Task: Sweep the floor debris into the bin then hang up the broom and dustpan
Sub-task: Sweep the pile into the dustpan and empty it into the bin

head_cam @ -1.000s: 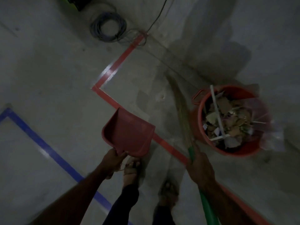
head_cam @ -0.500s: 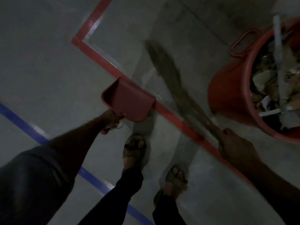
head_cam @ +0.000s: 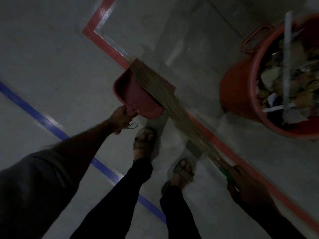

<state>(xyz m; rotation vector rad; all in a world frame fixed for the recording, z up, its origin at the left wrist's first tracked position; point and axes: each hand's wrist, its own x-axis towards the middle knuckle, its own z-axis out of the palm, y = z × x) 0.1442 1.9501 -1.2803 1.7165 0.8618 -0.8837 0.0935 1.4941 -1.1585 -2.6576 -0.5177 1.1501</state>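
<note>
Left hand [head_cam: 123,116] grips the red dustpan [head_cam: 136,94] by its handle, mouth facing away from the person. Right hand [head_cam: 241,183] grips the broom [head_cam: 165,94]; its long axis runs diagonally, bristles lying across the dustpan, left of the bin [head_cam: 241,90]

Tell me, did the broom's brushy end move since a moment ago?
Yes. The broom bristles swung leftward, away from the orange bin, and now lie across the red dustpan, which they were clear of before.

Straw-bristled green-handled broom [head_cam: 165,99]: swung toward 9 o'clock, bristles now across the red plastic dustpan [head_cam: 138,94], seemingly touching.
</note>
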